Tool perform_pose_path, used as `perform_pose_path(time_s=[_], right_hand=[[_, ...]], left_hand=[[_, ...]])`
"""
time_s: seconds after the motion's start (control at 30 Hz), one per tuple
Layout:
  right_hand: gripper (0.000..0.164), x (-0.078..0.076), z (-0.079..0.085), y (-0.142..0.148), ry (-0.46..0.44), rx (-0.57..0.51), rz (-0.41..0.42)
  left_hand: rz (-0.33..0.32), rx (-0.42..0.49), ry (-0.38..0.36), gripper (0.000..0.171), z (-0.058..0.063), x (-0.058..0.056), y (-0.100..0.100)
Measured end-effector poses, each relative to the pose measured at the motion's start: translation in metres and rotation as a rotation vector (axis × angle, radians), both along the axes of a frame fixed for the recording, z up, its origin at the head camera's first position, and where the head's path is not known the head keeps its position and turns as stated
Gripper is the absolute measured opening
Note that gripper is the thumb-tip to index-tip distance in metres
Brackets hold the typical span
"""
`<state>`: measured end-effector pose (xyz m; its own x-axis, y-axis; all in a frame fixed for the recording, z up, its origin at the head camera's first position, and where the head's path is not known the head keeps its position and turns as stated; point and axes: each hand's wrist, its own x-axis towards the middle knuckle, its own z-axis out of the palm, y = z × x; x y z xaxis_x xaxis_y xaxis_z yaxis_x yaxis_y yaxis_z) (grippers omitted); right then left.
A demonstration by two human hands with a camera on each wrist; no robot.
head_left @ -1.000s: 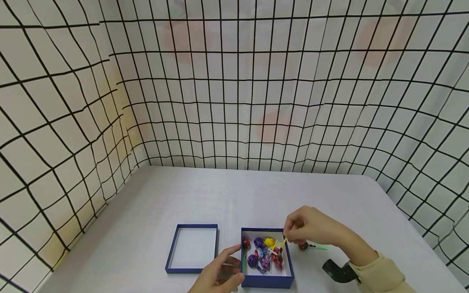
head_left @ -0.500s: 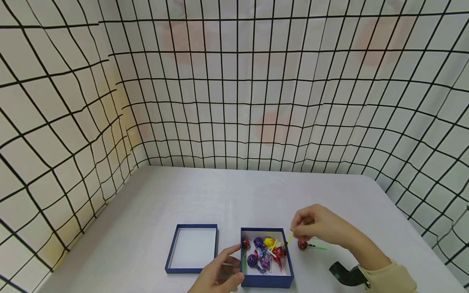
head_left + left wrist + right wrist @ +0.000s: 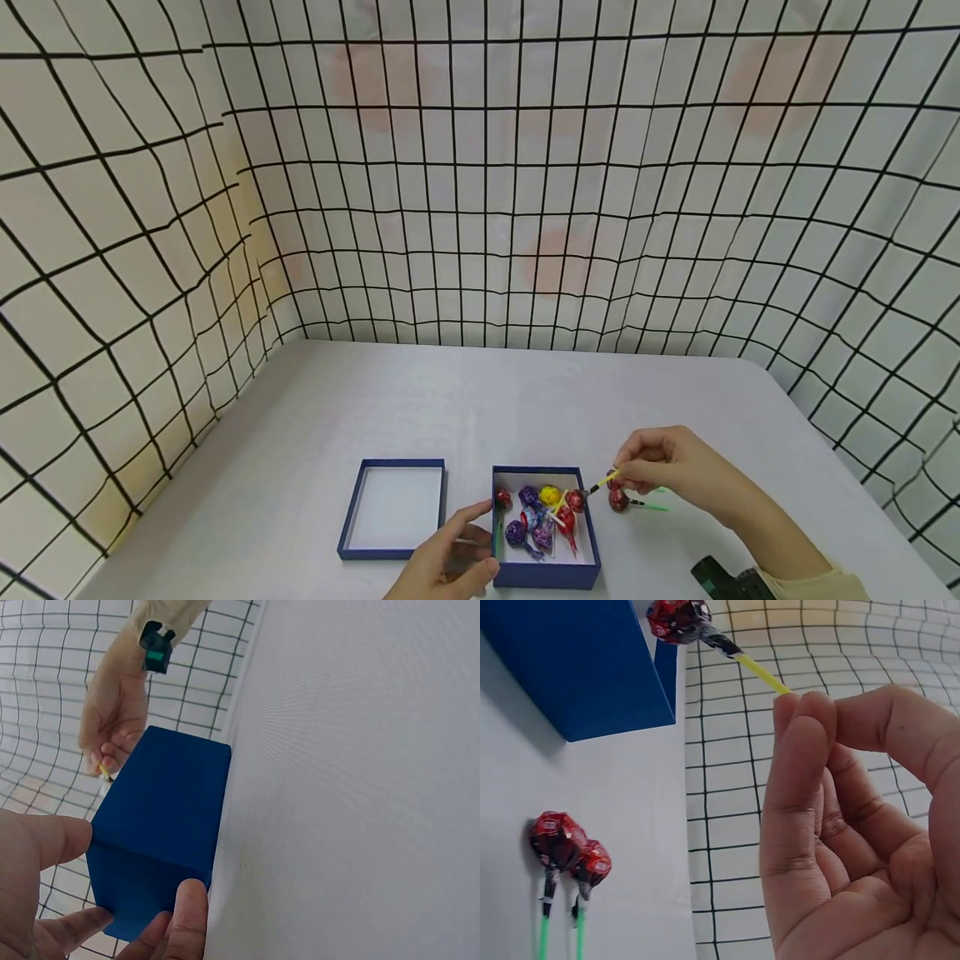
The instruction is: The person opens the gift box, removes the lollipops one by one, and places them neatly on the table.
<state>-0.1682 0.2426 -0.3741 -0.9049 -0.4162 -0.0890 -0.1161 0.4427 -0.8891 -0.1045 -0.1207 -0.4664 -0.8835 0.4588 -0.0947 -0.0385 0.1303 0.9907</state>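
Observation:
My right hand (image 3: 667, 460) pinches the yellow stick of a lollipop (image 3: 679, 621) between thumb and fingertips. The lollipop's red-wrapped head overlaps the right rim of the blue box (image 3: 547, 577) in the head view, and its stick points out to the right. Inside the box lie several more lollipops, among them a yellow one (image 3: 551, 495), purple ones (image 3: 516, 532) and a red one (image 3: 566, 522). My left hand (image 3: 447, 560) touches the box at its left wall, fingers spread, with one fingertip at the front corner, as the left wrist view shows.
Two red lollipops (image 3: 555, 838) with green sticks lie side by side on the white table (image 3: 465, 400), right of the box. A shallow blue-edged box lid (image 3: 397, 508) lies inside up to the left. Black-lined white fabric (image 3: 487, 183) encloses the table's far side and flanks.
My right hand has moved to the right, drawing the lollipop's head up to the box's right rim. The second red lollipop outside now shows beneath it. My left hand stays put.

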Motion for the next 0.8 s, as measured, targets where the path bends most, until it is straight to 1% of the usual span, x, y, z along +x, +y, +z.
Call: perform_pose_path(time_s=[0.23,0.33,0.5,0.57,0.7,0.8], right_hand=[[0.025,0.011,-0.012,0.023,-0.037,-0.113,-0.052],[0.024,0.016,-0.017,0.034,-0.061,-0.124,-0.096],[0.022,0.02,-0.027,0.047,-0.139,-0.129,-0.188],[0.02,0.021,-0.033,0.053,-0.156,-0.14,-0.2],[0.016,0.023,-0.045,0.064,-0.172,-0.17,-0.195],[0.016,0.024,-0.054,0.072,-0.206,-0.189,-0.202]], left_hand=[[-0.003,0.014,0.0,0.064,-0.001,0.0,0.0],[-0.005,0.016,-0.003,0.064,-0.002,0.0,0.0],[-0.005,0.013,-0.001,0.064,-0.003,-0.001,0.0],[-0.005,0.015,0.002,0.064,-0.003,-0.001,0.0],[-0.001,0.017,0.002,0.065,-0.003,-0.001,0.0],[0.005,0.013,-0.002,0.065,-0.002,0.0,0.001]])
